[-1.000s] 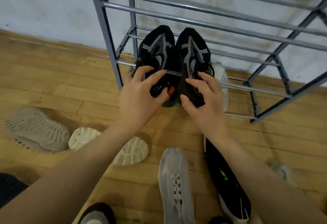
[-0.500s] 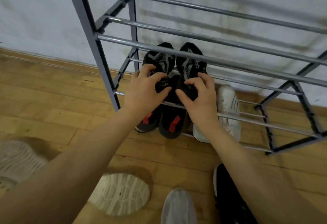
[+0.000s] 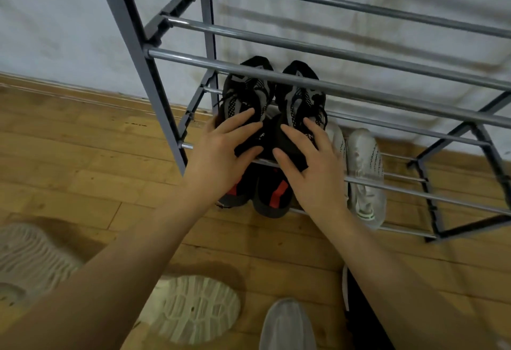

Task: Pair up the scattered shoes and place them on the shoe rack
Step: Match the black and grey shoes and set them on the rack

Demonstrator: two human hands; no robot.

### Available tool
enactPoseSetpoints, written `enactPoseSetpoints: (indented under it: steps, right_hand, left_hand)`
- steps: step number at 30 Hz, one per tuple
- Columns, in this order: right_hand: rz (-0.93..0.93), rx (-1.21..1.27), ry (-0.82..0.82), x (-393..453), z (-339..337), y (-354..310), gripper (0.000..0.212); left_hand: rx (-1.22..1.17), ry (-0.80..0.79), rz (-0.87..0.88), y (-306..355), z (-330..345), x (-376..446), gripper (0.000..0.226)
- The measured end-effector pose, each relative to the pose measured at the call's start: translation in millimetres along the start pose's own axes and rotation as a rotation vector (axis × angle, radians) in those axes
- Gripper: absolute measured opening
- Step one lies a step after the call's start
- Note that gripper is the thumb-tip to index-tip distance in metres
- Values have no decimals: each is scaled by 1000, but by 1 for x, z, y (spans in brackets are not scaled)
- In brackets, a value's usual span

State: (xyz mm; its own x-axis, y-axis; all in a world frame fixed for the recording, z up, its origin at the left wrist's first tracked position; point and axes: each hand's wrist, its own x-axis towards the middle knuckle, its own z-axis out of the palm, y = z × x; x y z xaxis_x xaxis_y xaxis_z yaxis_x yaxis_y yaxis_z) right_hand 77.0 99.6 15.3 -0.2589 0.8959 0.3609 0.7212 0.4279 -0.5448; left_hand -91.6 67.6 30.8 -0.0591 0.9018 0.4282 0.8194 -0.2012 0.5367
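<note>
A pair of black-and-grey knit sneakers stands side by side on the lowest tier of the grey metal shoe rack (image 3: pixel 331 85), toes toward the wall: the left sneaker (image 3: pixel 246 92) and the right sneaker (image 3: pixel 301 95). Their heels with red tabs stick out over the front bar. My left hand (image 3: pixel 221 161) lies on the left sneaker's collar, fingers spread and nearly straight. My right hand (image 3: pixel 312 167) lies the same way on the right sneaker.
A pair of white sneakers (image 3: pixel 365 172) sits on the same tier just right of my right hand. On the wooden floor lie a sole-up beige shoe (image 3: pixel 193 308), a sole-up grey shoe (image 3: pixel 27 255), a grey shoe (image 3: pixel 287 324) and a black shoe (image 3: pixel 356 308).
The black pair went from being held up in front of the rack down onto the lowest tier. My fingers have straightened from a curled grip to lying loosely on the shoes.
</note>
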Motion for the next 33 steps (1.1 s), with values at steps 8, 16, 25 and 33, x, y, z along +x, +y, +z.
enactPoseSetpoints:
  steps: [8, 16, 25, 33]
  right_hand:
    - [1, -67, -92, 4, 4, -2, 44]
    - [-33, 57, -103, -2, -7, 5, 37]
    - [-11, -156, -123, -13, -9, -4, 43]
    - [-118, -141, 101, -60, -10, -40, 42]
  left_hand:
    - [36, -87, -5, -3, -1, -4, 43]
    - [3, -131, 43, 2, -2, -8, 40]
    - [272, -221, -57, 15, -4, -16, 51]
    - [317, -106, -97, 20, -42, -63, 43]
